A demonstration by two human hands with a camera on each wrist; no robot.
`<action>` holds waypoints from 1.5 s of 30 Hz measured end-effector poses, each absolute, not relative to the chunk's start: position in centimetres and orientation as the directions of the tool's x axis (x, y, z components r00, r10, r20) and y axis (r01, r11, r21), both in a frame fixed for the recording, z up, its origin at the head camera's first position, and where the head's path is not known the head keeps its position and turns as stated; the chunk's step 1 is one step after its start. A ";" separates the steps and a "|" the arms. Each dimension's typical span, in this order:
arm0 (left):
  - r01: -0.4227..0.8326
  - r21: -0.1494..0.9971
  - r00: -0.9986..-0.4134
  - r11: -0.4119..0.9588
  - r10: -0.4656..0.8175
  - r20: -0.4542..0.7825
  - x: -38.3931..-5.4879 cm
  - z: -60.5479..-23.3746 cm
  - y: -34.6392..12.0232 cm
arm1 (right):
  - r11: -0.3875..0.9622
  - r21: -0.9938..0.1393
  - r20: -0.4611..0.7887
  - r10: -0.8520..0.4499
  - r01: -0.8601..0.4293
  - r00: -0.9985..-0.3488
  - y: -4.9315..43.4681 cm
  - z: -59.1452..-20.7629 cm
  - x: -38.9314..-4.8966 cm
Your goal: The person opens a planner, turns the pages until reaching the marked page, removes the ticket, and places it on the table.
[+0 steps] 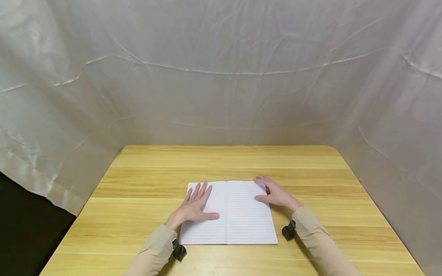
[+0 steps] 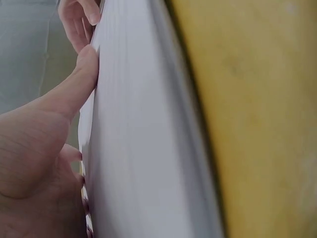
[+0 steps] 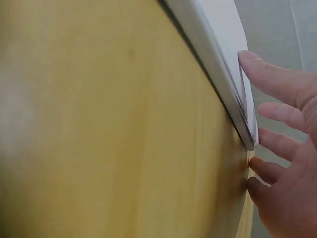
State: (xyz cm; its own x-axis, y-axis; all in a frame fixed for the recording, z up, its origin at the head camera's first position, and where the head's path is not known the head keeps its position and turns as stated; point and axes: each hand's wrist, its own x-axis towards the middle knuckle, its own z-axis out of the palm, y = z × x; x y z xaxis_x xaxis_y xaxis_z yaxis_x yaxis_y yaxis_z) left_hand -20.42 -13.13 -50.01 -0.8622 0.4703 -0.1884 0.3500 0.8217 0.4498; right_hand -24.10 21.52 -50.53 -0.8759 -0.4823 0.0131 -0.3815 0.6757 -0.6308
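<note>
A lined notebook (image 1: 241, 214) lies spread at its middle, its pages white and ruled. Across the left page rests my left hand (image 1: 195, 209), fingers spread toward the top edge and thumb stretched toward the centre fold. In the left wrist view the thumb (image 2: 79, 82) presses on the paper. My right hand (image 1: 276, 193) is at the upper right corner, its thumb and fingertips over the right page's edge. The right wrist view has the thumb (image 3: 262, 69) touching the page near its side edge, with the other fingers fanned out and nearly straight around the corner.
The notebook is on a wooden table (image 1: 138, 214) with light yellow planks. Pale grey curtains (image 1: 221, 103) hang behind the table and along both sides. A small black camera (image 1: 178, 251) sits on the left wrist, another black camera (image 1: 288, 230) on the right. A dark area (image 1: 27, 226) shows at lower left.
</note>
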 end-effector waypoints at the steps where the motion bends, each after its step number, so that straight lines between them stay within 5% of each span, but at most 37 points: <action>1: 0.350 0.450 -0.860 0.821 0.473 -0.194 -20.4 -50.0 -13.2 | 0.682 -0.622 0.016 -0.482 -0.386 -0.876 21.5 -50.5 -24.3; 24: 0.349 0.478 -0.845 0.806 0.491 -0.210 -20.6 -49.9 -13.7 | 0.683 -0.578 0.108 -0.478 -0.446 -0.872 21.7 -50.6 -25.7; 45: 0.343 0.518 -0.854 0.784 0.489 -0.175 -20.6 -50.1 -13.9 | 0.583 -0.674 0.123 -0.516 -0.453 -0.847 20.9 -48.9 -23.2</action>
State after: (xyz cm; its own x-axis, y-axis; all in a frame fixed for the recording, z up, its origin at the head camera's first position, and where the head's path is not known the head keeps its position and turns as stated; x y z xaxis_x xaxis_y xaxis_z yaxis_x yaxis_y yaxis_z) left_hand -20.64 -13.91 -50.06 -0.8544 0.4892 -0.1752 0.3425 0.7838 0.5180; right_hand -23.16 20.93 -48.87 -0.8474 -0.5164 0.1233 -0.4534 0.5830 -0.6742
